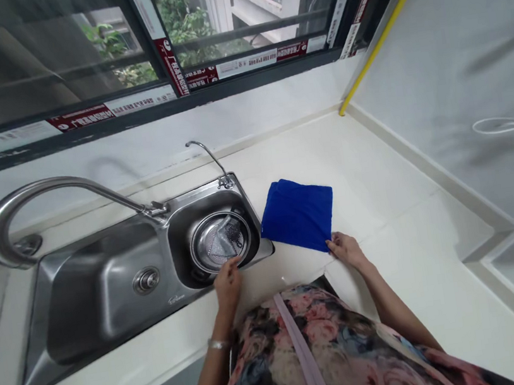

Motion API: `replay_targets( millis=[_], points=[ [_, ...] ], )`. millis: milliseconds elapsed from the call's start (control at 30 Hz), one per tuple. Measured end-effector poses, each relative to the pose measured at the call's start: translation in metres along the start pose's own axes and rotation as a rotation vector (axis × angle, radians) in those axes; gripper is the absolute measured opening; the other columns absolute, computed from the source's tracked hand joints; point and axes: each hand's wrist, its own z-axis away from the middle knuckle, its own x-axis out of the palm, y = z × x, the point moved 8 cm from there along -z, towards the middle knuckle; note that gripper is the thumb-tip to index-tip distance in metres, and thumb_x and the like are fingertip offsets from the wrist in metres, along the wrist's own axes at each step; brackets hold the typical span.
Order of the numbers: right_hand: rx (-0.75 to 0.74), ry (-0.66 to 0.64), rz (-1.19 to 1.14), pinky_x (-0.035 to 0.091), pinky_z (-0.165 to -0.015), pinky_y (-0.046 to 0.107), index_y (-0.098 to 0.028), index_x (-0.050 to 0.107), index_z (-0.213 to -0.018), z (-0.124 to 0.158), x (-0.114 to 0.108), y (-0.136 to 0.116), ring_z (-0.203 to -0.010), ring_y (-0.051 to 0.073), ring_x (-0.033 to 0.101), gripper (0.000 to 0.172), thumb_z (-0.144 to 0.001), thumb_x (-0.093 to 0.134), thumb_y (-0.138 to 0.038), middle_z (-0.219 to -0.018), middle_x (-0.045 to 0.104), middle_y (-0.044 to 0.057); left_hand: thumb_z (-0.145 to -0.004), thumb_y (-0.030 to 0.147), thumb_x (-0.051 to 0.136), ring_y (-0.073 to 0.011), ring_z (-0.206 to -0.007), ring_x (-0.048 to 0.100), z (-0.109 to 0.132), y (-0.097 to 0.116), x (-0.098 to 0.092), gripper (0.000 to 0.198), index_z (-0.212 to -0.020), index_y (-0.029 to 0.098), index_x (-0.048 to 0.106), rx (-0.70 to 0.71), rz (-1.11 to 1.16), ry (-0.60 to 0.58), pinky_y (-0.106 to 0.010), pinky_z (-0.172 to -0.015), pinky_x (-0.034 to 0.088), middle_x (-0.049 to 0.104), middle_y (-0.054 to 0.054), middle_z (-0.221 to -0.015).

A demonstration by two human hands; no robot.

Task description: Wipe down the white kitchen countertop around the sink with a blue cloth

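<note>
A folded blue cloth (298, 215) lies flat on the counter, just right of the sink. At its near right corner, my right hand (345, 249) pinches the edge between thumb and fingers. My left hand (228, 283) is over the front rim of the sink, loosely bent with the index finger out, and nothing shows in it. Close beyond its fingertips is a round metal colander (197, 252) in the right basin, with a crumpled grey mesh-like piece (223, 239) inside. Whether the left fingertips touch the colander, I cannot tell.
The steel double sink (105, 271) has a large curved faucet (46, 187) and a thin small tap (208, 151) behind it. Pale countertop (396, 198) runs right to the wall. A yellow pipe (374, 52) climbs the corner. A white cable (500, 123) hangs on the right wall.
</note>
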Motion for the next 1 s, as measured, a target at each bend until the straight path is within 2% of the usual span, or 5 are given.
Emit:
replay_targets(
  millis=[167,367,667,800,1000],
  points=[
    [0.046,0.090,0.145,0.045,-0.068,0.029,-0.025,0.060,-0.088,0.008,0.005,-0.003,-0.082,0.024,0.073,0.035,-0.101,0.054,-0.057,-0.081,0.076,0.006,-0.102,0.032,0.052,-0.0243,-0.105,0.075,-0.064,0.043,0.065,0.034,-0.126,0.021,0.072,0.091,-0.090,-0.212,-0.040,-0.093,0.062,0.078,-0.013,-0.123],
    [0.115,0.105,0.266,0.046,-0.073,0.032,-0.022,0.064,-0.119,0.017,0.019,-0.007,-0.094,0.029,0.076,0.034,-0.106,0.053,-0.051,-0.099,0.079,0.011,-0.102,0.030,0.062,-0.0267,-0.107,0.074,-0.099,0.050,0.104,0.028,-0.123,0.016,0.074,0.018,-0.280,-0.285,-0.040,-0.098,0.056,0.078,-0.017,-0.119],
    [0.154,0.109,0.306,0.046,-0.075,0.031,-0.019,0.067,-0.124,0.016,0.016,-0.013,-0.095,0.027,0.076,0.037,-0.107,0.053,-0.050,-0.101,0.080,0.011,-0.101,0.037,0.067,-0.0278,-0.106,0.074,-0.110,0.055,0.105,0.029,-0.122,0.020,0.077,-0.080,-0.431,-0.355,-0.037,-0.092,0.053,0.080,-0.013,-0.118],
    [0.165,0.110,0.318,0.045,-0.075,0.030,-0.019,0.068,-0.121,0.017,0.016,-0.015,-0.095,0.026,0.076,0.037,-0.107,0.053,-0.050,-0.101,0.080,0.011,-0.104,0.034,0.065,-0.0237,-0.109,0.073,-0.112,0.065,0.107,0.039,-0.142,0.028,0.068,0.021,-0.450,-0.379,-0.034,-0.094,0.053,0.070,-0.009,-0.143],
    [0.154,0.123,0.279,0.041,-0.070,0.030,-0.020,0.069,-0.112,0.013,0.016,-0.012,-0.089,0.025,0.075,0.033,-0.105,0.056,-0.050,-0.096,0.079,0.011,-0.101,0.026,0.066,-0.0225,-0.106,0.073,-0.123,0.064,0.111,0.025,-0.123,0.025,0.080,0.131,-0.349,-0.444,-0.033,-0.096,0.055,0.074,-0.010,-0.130]
  ],
)
